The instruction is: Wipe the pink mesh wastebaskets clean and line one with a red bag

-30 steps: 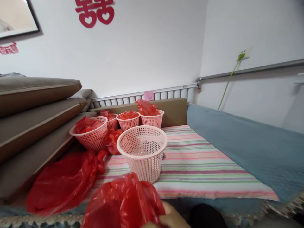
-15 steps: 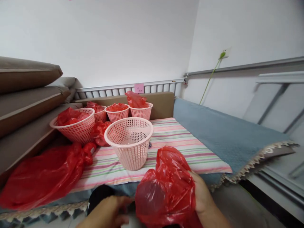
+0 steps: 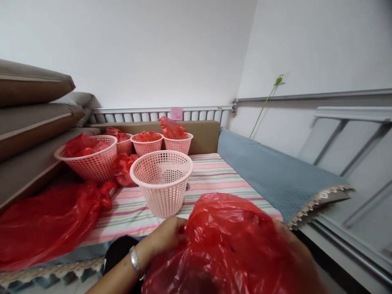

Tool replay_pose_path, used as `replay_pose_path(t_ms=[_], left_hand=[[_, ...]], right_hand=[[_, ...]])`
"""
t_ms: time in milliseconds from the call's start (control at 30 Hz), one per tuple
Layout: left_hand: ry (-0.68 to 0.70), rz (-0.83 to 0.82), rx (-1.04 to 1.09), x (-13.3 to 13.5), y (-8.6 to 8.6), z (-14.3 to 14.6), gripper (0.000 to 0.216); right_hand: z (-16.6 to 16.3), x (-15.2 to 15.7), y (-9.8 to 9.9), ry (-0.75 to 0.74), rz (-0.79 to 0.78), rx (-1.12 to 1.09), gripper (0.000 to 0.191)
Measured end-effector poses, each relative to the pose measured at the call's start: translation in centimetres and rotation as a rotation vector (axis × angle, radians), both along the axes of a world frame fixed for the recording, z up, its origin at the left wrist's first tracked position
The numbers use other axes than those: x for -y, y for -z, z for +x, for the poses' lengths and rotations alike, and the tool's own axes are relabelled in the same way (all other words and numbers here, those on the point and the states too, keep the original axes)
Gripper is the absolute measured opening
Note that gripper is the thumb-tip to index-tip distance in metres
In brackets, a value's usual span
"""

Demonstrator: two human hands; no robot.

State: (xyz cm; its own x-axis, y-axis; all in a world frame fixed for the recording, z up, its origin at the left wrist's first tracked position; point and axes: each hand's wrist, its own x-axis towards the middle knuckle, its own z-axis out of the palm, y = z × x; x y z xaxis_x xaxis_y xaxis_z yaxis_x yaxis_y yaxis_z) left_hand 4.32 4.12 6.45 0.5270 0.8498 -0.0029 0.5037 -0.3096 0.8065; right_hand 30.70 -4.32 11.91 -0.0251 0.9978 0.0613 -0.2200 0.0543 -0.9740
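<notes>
A red plastic bag [image 3: 229,245] is spread wide in front of me at the bottom of the view. My left hand [image 3: 167,237], with a silver bracelet at the wrist, pinches the bag's left edge with closed fingers. My right hand [image 3: 295,255] is behind the bag on its right side and shows only through the red film; its fingers are hidden. Just beyond the bag an empty pink mesh basket [image 3: 161,181] stands on the striped cloth [image 3: 226,179].
Several pink baskets [image 3: 87,161] lined with red bags stand at the back left. A big red bag [image 3: 45,222] lies at the left edge. Brown cushions [image 3: 27,118] are stacked on the left. A blue blanket [image 3: 275,173] covers the right side beside a metal rail [image 3: 352,122].
The red bag has been pulled open and raised, and now fills the lower view. My left hand came up and took its left edge. The camera shifted slightly.
</notes>
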Motion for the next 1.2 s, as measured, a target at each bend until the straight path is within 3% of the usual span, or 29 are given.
replay_pose_path(t_ms=[67,133,200,300,367,433,567,633,733,800,867,967,1033,1100,1200], left_hand=[[-0.186,0.068,-0.040,-1.1,0.5,-2.4,0.018],[-0.390,0.147,-0.064,-2.1,0.4,-5.8,0.021],[-0.550,0.191,-0.077,-2.4,-0.4,-9.3,0.027],[-0.650,0.184,-0.079,-1.7,-1.7,-12.8,0.034],[-0.604,0.110,-0.050,-1.0,-2.0,-13.2,0.035],[-0.459,0.026,0.029,-0.5,-1.8,-12.0,0.044],[-0.113,-0.085,0.181,0.0,-0.6,-6.1,0.082],[-0.012,-0.070,0.153,0.1,0.5,-3.3,0.081],[-0.053,-0.046,0.006,0.1,2.3,-2.2,0.024],[-0.165,-0.012,-0.029,-0.1,3.1,-4.0,0.023],[-0.320,0.060,-0.040,-0.2,3.0,-7.0,0.030],[-0.436,0.124,-0.059,0.5,1.1,-11.1,0.037],[-0.467,0.165,-0.094,1.4,-1.1,-12.4,0.033],[-0.430,0.176,-0.074,2.4,-3.9,-12.6,0.024],[-0.340,0.062,0.057,3.5,-9.0,-12.0,0.009]], right_hand=[[1.8,-0.3,-0.2,-0.021,0.013,0.067,0.077],[3.0,-0.7,-0.3,-0.019,0.035,0.216,0.078],[3.5,-1.1,-0.1,0.010,0.061,0.460,0.067],[3.2,-1.8,0.4,0.064,0.127,0.754,0.045],[2.3,-2.1,0.5,0.109,0.156,0.776,0.038],[1.0,-2.0,0.2,0.102,0.180,0.734,0.035],[-1.6,-1.4,-1.7,-0.139,0.306,0.789,0.028],[-1.7,-1.3,-2.6,-0.201,0.400,0.850,0.024],[0.2,-1.6,-2.7,-0.068,0.504,0.927,0.022],[2.1,-2.0,-1.5,0.025,0.436,1.053,0.037],[3.8,-2.6,0.4,-0.014,0.288,1.226,0.042],[5.7,-4.0,3.6,-0.082,0.153,1.416,0.033],[6.9,-5.1,4.6,0.036,0.148,1.435,0.034],[8.0,-6.4,4.0,0.212,0.157,1.313,0.036],[8.9,-7.9,0.2,0.352,0.128,0.928,0.031]])
